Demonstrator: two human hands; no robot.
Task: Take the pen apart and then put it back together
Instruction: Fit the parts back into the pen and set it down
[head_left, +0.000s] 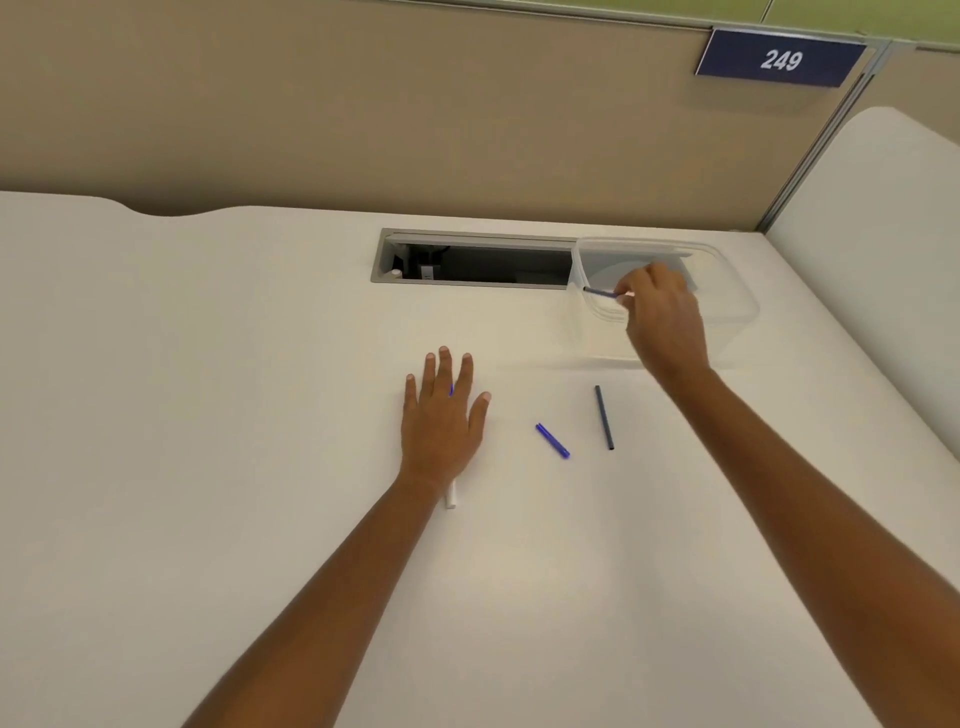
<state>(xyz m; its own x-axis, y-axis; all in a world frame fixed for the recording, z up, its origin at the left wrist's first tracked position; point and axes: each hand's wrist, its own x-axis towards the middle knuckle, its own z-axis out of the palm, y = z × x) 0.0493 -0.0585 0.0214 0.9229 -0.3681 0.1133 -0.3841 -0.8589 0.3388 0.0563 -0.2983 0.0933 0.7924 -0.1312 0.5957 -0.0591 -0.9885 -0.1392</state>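
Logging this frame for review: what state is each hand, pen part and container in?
left hand: open, flat over white barrel.
right hand: pinches thin dark rod over clear tub.
blue cap: loose on desk.
dark tube: loose on desk, apart from cap.
clear tub: upright, open.
desk hatch: open.

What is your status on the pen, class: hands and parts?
Left hand flat on white barrel. Right hand pinching thin dark piece at clear tub. Blue cap, dark tube loose on desk. Nothing in the way.
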